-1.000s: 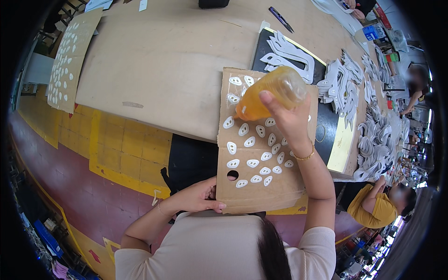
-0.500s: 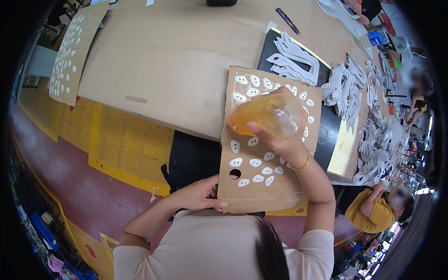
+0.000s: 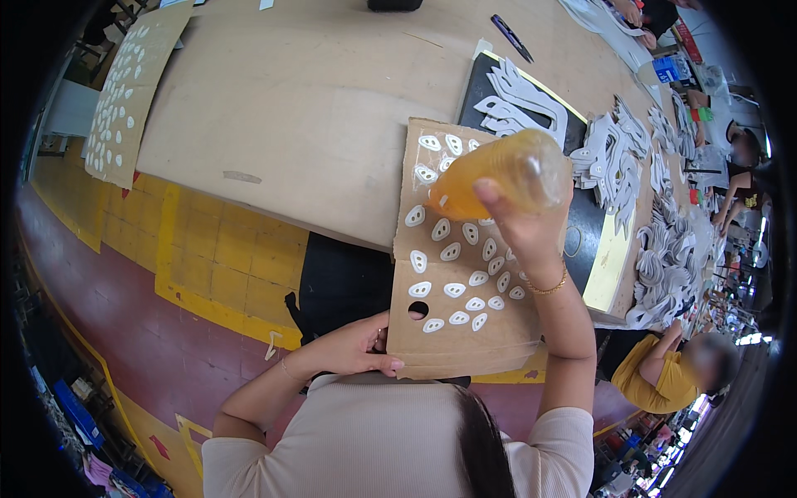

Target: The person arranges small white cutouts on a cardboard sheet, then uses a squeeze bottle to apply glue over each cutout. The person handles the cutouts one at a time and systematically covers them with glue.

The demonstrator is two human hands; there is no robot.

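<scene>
A brown cardboard sheet (image 3: 465, 353) juts over the near table edge, with several small white oval pieces (image 3: 454, 290), each with two dark holes, laid out on it. My left hand (image 3: 363, 344) grips its lower left corner, thumb on top and fingers underneath. In my right hand (image 3: 531, 228) is a clear squeeze bottle (image 3: 502, 174) of yellow-orange liquid, tilted with its tip down and left over the upper part of the sheet. Whether the tip touches a piece, I cannot tell. Bottle and hand hide some of the pieces on the right.
Grey-white cut-out pieces (image 3: 535, 108) lie on a dark board (image 3: 585, 232) beyond the sheet, with piles (image 3: 664, 266) to the right. A pen (image 3: 510, 37) lies farther back. Another piece-covered cardboard (image 3: 133, 91) overhangs the table's left end. A person in yellow (image 3: 656, 373) is at right.
My right hand has raised the bottle and shifted it slightly right, uncovering several white pieces in the sheet's middle. My left hand and the cardboard stay where they were.
</scene>
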